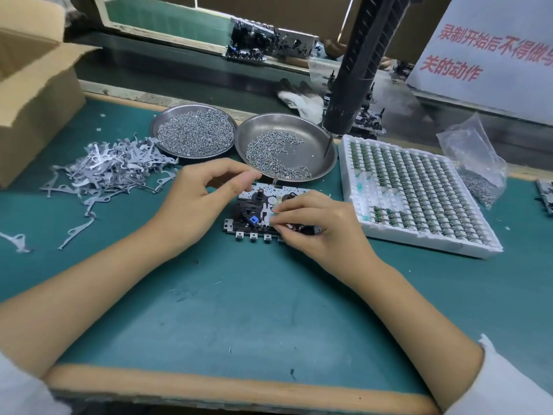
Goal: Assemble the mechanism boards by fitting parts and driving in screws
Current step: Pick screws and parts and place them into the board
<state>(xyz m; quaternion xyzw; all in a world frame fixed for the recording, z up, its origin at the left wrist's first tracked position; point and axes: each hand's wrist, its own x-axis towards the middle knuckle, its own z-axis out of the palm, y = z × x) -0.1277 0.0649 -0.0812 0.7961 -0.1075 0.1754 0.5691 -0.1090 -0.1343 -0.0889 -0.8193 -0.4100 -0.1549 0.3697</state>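
Observation:
A mechanism board (254, 214), black with a metal plate and a small blue part, lies on the green mat in the middle. My left hand (203, 199) hovers at the board's far left corner, thumb and forefinger pinched together; whether they hold a small part is too small to tell. My right hand (317, 223) rests on the board's right half, its fingertips pinching a small pale part (273, 215) against the board. A black electric screwdriver (356, 76) hangs above the right dish, held by neither hand.
Two steel dishes of screws (194, 133) (287, 151) stand behind the board. A heap of grey metal levers (110, 172) lies left, a white foam tray of small parts (419, 193) right. A cardboard box (33, 94) is far left, a plastic bag (475, 163) far right.

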